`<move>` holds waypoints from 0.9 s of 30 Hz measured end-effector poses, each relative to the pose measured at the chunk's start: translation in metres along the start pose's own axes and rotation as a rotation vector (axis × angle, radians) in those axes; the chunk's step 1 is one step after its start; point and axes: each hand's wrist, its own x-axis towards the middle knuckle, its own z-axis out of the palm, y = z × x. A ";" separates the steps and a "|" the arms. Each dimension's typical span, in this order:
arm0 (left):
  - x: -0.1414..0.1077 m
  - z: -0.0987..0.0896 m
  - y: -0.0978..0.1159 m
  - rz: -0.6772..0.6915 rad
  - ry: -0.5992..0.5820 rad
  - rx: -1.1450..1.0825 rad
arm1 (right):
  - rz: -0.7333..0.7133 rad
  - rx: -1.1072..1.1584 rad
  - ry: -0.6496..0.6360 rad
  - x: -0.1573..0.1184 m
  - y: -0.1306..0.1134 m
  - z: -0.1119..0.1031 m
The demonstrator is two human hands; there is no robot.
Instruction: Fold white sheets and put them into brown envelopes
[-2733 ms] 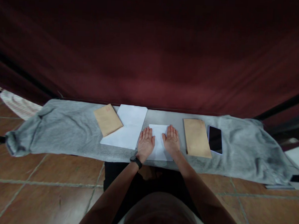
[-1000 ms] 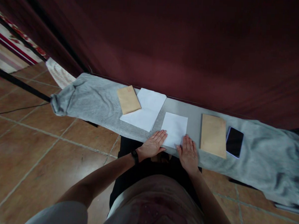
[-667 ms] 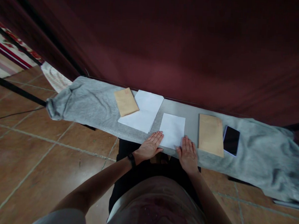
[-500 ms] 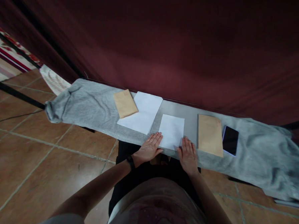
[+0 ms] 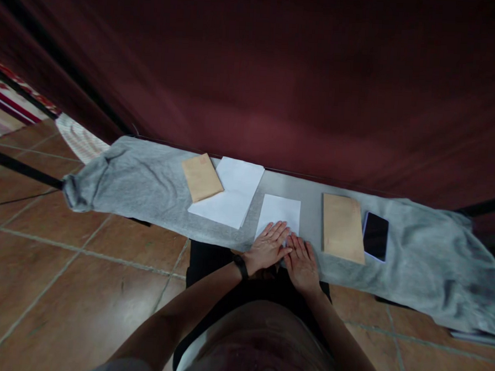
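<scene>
A white sheet of paper [image 5: 280, 212], which looks folded, lies near the front edge of the grey cloth in front of me. My left hand [image 5: 268, 246] rests flat on its lower part, fingers stretched out. Beside it my right hand [image 5: 302, 261] lies flat over the paper's lower right corner, and the two hands nearly touch. The paper's near edge is hidden under them. To the left, larger white sheets [image 5: 234, 193] lie partly under a brown envelope [image 5: 202, 177]. Right of my hands is a larger brown envelope [image 5: 342, 228].
A phone [image 5: 375, 236] with a dark screen lies against the right envelope. The grey cloth [image 5: 144, 174] covers the narrow bench and is wrinkled at both ends. A dark red curtain [image 5: 252, 97] hangs behind it. Below is a tiled floor [image 5: 80, 287].
My left hand has moved right from the paper's left edge onto its lower part. My right hand has shifted slightly inward, so the hands are now close together. The view has shifted a little.
</scene>
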 end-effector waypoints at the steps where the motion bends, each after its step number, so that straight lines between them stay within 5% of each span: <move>1: 0.001 0.002 -0.002 -0.008 0.011 0.004 | 0.004 0.000 0.003 0.000 0.000 0.000; 19: -0.022 -0.008 -0.049 -0.258 0.118 0.070 | 0.038 0.031 0.007 0.004 -0.003 -0.003; 23: -0.007 -0.009 -0.040 -0.255 0.114 0.049 | 0.041 0.032 0.021 0.003 -0.004 -0.002; 27: 0.025 0.002 -0.022 -0.075 0.014 -0.012 | 0.039 0.043 0.031 0.003 -0.005 -0.002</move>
